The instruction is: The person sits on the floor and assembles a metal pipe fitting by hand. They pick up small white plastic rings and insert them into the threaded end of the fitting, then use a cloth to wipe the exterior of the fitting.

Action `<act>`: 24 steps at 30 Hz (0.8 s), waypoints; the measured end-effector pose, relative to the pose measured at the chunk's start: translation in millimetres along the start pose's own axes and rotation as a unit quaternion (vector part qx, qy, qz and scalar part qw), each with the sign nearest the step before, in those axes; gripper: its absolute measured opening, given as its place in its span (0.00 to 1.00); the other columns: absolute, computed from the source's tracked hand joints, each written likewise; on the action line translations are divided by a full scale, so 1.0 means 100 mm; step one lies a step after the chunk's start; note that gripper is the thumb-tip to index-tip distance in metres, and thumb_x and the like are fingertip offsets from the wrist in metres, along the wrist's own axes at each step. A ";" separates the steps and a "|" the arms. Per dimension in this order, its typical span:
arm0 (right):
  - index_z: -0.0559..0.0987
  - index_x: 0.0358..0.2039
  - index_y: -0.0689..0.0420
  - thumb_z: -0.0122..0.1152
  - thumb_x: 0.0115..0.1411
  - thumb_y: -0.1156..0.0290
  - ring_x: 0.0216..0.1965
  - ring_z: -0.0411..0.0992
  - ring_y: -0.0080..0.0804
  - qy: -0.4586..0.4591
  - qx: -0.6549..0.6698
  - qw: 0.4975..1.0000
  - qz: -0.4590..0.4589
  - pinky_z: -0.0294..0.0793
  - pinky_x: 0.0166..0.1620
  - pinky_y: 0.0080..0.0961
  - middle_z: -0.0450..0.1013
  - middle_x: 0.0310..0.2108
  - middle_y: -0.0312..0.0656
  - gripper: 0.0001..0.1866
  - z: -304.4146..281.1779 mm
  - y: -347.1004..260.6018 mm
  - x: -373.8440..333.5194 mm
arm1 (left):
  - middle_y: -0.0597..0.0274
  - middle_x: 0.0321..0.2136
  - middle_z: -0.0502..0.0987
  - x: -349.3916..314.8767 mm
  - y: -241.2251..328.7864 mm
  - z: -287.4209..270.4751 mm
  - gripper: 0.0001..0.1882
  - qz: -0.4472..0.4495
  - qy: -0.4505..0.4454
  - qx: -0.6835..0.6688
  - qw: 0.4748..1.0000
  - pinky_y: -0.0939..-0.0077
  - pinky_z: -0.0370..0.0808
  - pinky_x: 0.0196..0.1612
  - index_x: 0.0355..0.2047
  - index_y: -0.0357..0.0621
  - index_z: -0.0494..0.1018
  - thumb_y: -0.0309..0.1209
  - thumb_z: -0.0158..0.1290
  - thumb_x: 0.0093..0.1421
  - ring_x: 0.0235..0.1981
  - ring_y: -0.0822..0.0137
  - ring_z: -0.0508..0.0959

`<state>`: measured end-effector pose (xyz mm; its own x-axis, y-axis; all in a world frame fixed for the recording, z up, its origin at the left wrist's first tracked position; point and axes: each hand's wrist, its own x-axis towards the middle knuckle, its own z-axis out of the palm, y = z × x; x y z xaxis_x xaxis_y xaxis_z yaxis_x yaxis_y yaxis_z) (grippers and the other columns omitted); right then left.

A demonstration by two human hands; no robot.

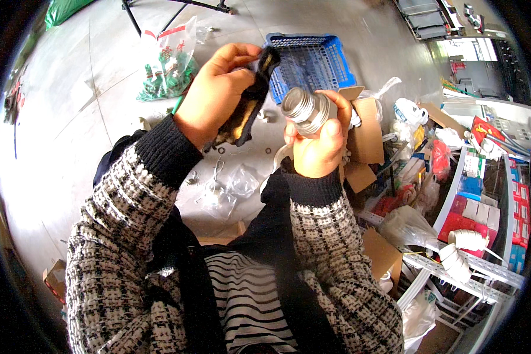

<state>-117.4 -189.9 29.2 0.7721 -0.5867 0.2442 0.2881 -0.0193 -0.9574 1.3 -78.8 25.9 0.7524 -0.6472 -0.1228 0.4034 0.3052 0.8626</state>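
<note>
My left hand (213,94) is raised in front of me, its thumb and fingers pinching a dark cloth (255,106) with yellowish-brown patches, which hangs down beside the palm. To its right, my right hand (320,150) wraps round a silvery threaded pipe fitting (305,111), holding it tilted with the threaded end up and toward the left. A small gap separates the cloth from the fitting. The palm side of my left hand and the lower part of the fitting are hidden.
A blue plastic crate (343,62) lies on the floor ahead. Left of it stands a clear bag (168,71) of green pieces. An opened cardboard box (366,133) is at right, near a white shelf (481,277) crowded with boxes. Crumpled clear plastic bags (230,189) lie between my legs.
</note>
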 end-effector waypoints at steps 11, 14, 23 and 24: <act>0.72 0.27 0.56 0.32 0.56 0.36 0.09 0.60 0.25 0.085 0.096 0.954 0.269 0.57 0.11 0.19 0.65 0.11 0.37 0.34 0.08 -0.26 0.08 | 0.69 0.27 0.72 -0.16 0.02 0.03 0.04 0.089 -0.105 0.059 0.989 0.86 0.68 0.35 0.31 0.37 0.71 0.22 0.47 0.56 0.30 0.79 0.70; 0.73 0.28 0.55 0.32 0.56 0.36 0.07 0.59 0.25 0.111 0.111 0.945 0.285 0.56 0.09 0.19 0.64 0.10 0.36 0.34 0.11 -0.27 0.09 | 0.67 0.31 0.73 -0.17 0.03 0.06 0.06 0.089 -0.134 0.104 0.981 0.85 0.68 0.39 0.34 0.37 0.70 0.24 0.51 0.55 0.33 0.78 0.71; 0.73 0.32 0.56 0.32 0.56 0.35 0.05 0.59 0.26 0.092 0.151 0.917 0.359 0.55 0.07 0.17 0.65 0.10 0.37 0.34 0.05 -0.26 0.13 | 0.63 0.28 0.71 -0.13 -0.01 0.08 0.10 0.281 -0.118 0.288 0.908 0.79 0.66 0.38 0.32 0.38 0.72 0.22 0.58 0.48 0.33 0.68 0.70; 0.72 0.33 0.56 0.32 0.56 0.35 0.05 0.59 0.25 0.068 0.148 0.917 0.364 0.55 0.07 0.17 0.65 0.10 0.37 0.35 0.03 -0.25 0.12 | 0.63 0.27 0.71 -0.13 -0.03 0.08 0.09 0.276 -0.121 0.294 0.907 0.79 0.66 0.38 0.30 0.38 0.72 0.22 0.58 0.47 0.33 0.68 0.70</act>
<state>-114.0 -194.3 56.8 0.7491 -0.4533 -0.4831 -0.1182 0.6261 -0.7707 -13.6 -76.8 28.5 0.5896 -0.6653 0.4580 -0.4013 0.2509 0.8809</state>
